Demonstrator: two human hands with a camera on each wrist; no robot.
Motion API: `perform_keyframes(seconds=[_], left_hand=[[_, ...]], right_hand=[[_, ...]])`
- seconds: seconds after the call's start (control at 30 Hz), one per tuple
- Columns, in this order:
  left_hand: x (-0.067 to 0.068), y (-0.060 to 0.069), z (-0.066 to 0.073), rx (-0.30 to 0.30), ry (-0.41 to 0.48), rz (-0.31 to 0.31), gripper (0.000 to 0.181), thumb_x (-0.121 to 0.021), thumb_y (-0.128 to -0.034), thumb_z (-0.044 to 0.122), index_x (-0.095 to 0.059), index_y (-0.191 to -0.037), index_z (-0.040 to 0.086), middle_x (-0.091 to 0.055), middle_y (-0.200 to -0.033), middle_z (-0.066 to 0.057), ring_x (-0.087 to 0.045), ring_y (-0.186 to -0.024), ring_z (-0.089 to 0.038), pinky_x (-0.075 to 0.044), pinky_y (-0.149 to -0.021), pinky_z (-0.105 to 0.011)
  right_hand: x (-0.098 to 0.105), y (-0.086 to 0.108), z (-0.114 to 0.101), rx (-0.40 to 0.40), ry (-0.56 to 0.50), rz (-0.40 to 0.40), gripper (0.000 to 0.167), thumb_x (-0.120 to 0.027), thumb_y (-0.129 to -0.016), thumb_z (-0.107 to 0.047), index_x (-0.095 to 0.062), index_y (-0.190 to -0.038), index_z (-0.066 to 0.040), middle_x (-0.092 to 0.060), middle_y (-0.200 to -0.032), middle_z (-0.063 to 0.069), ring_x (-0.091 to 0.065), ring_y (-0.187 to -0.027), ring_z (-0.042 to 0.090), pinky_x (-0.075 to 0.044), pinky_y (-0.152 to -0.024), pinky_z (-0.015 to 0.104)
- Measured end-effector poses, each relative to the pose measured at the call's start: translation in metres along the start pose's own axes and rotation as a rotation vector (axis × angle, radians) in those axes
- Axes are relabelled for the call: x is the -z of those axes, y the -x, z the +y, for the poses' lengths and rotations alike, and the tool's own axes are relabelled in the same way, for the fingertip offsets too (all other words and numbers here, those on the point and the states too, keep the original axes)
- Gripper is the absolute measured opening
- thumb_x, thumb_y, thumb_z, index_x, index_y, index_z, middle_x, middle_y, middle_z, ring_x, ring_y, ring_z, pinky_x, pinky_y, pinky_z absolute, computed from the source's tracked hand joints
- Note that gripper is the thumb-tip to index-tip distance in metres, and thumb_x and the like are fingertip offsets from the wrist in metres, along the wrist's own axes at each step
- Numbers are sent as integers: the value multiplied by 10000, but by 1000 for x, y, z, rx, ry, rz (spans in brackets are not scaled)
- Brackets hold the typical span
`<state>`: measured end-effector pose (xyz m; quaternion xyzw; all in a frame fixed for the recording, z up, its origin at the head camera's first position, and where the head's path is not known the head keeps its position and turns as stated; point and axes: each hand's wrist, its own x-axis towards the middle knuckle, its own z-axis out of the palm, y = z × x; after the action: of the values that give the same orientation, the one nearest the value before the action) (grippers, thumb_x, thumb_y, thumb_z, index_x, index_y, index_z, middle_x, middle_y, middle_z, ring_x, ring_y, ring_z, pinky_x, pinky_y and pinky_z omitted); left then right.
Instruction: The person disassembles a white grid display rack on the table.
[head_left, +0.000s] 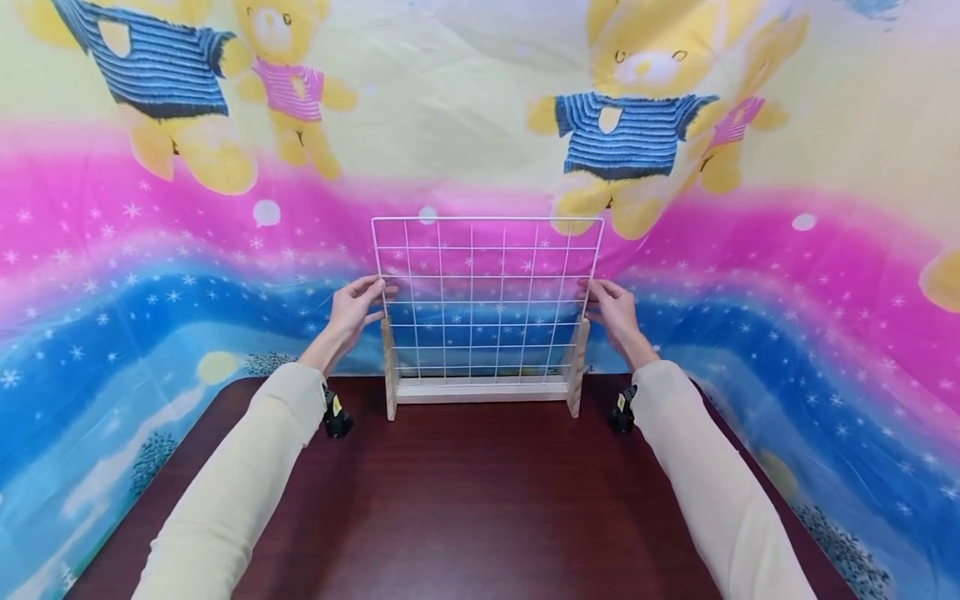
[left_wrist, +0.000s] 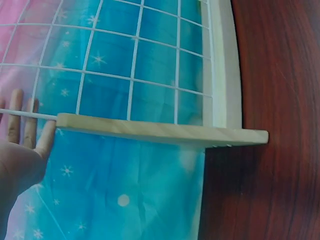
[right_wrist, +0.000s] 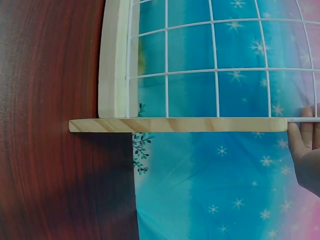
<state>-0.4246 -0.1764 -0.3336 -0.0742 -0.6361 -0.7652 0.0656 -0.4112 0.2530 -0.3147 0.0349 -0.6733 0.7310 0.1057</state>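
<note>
A white wire grid panel (head_left: pixel 487 218) stands upright in a pale wooden stand (head_left: pixel 480 392) at the far side of the table. My left hand (head_left: pixel 352 310) holds the panel's left edge wire between thumb and fingers, just above the wooden side post. At the same height on the opposite edge, my right hand (head_left: pixel 615 312) grips the wire. In the left wrist view, the left side post (left_wrist: pixel 160 131) runs beside the grid, with fingers behind the wire. The right wrist view shows the other side post (right_wrist: pixel 175 125), its upper end next to the right thumb.
The stand rests on a dark red-brown wooden table (head_left: pixel 465 492). Behind and around it hangs a cloth (head_left: pixel 450 100) printed with bears, snowflakes and coloured bands. Black wrist cameras (head_left: pixel 337 417) hang below both sleeves.
</note>
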Motion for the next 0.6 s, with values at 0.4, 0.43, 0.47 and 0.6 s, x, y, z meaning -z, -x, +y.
perform_keyframes(seconds=[0.4, 0.43, 0.47, 0.6], left_hand=[[-3, -5, 7, 80, -83, 15, 424, -546, -986, 287, -551, -1361, 87, -657, -1205, -99, -573, -1175, -272, -422, -1018, -471], [-3, -5, 8, 78, -90, 13, 426, -544, -987, 287, -548, -1360, 81, -632, -1246, -106, -559, -1191, -283, -421, -1018, -474], [-3, -5, 8, 75, -101, 9, 426, -538, -989, 288, -545, -1360, 78, -603, -1286, -116, -544, -1208, -292, -419, -1019, -477], [-3, -4, 11, 63, -121, 3, 414, -512, -1002, 288, -534, -1354, 70, -480, -1393, -157, -488, -1254, -331, -411, -1019, -504]], right_hand=[[3, -9, 1, -37, 29, -24, 436, -516, -1013, -271, -549, -1308, 48, -673, -1039, 145, -578, -1045, 321, -400, -1000, 521], [3, -9, 1, -45, 23, -22, 435, -517, -1013, -269, -546, -1312, 45, -669, -1048, 144, -575, -1052, 318, -394, -1008, 524], [3, -9, 0, -51, 19, -21, 433, -518, -1012, -269, -547, -1314, 40, -664, -1054, 144, -576, -1051, 313, -391, -1013, 525], [3, -10, -3, -48, 14, -33, 398, -505, -1018, -258, -551, -1301, 18, -637, -1049, 118, -573, -1017, 296, -402, -981, 533]])
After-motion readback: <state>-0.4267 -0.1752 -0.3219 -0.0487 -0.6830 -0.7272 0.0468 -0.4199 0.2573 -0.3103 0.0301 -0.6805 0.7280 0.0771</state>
